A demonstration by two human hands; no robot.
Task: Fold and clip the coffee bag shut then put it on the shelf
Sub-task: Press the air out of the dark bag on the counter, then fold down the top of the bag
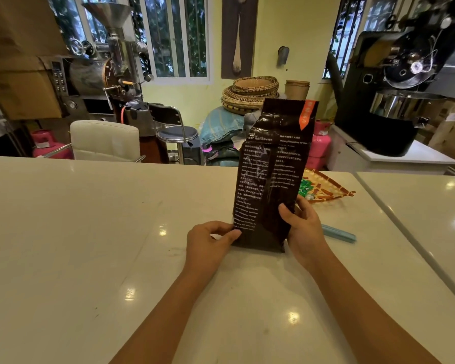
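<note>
Both hands steady an upright coffee bag on a white counter.

The left hand (210,240) pinches the lower left edge of the dark brown coffee bag (272,174) between thumb and curled fingers; the bag stands on the counter (90,232), its top unfolded. The right hand (301,222) wraps its lower right side, thumb across the printed face. Just right lies a light blue bag clip (339,233), with a woven tray (326,186) behind.
</note>
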